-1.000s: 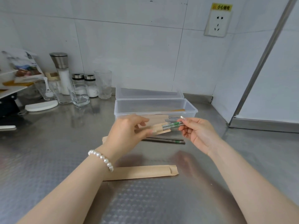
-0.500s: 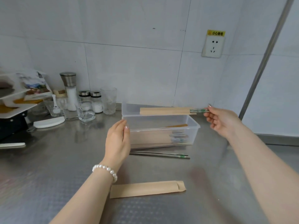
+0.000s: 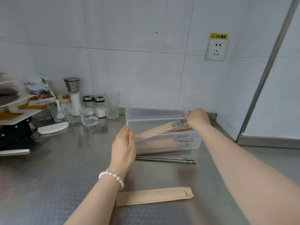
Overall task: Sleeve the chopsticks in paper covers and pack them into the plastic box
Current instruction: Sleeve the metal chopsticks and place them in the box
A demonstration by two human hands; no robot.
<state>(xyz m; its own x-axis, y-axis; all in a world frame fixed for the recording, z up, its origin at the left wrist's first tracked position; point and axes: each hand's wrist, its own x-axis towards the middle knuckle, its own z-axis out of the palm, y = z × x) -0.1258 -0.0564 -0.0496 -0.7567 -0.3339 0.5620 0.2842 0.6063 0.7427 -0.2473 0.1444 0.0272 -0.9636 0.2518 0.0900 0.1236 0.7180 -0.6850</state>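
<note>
The sleeved chopsticks [image 3: 164, 129] slant down into the clear plastic box [image 3: 164, 143], their paper-covered end low toward the box's left side and their bare metal, green-banded tops raised at its right rim. The right hand [image 3: 197, 118] pinches those tops between its fingertips above the box's right end. The left hand [image 3: 124, 146] rests with straight fingers flat against the box's left wall, holding nothing. More sleeved pairs [image 3: 164, 144] lie on the box floor, seen through the front wall. The box stands toward the back right corner of the steel worktop [image 3: 65, 168], its lid [image 3: 155, 112] behind it by the wall. Two bare metal chopsticks [image 3: 165, 159] lie on the worktop just in front of the box. An empty paper cover [image 3: 154, 196] lies nearer the front edge, well apart from them. Salt grinder [image 3: 73, 95], shakers [image 3: 94, 105] and glasses [image 3: 112, 104] stand along the back left.
</note>
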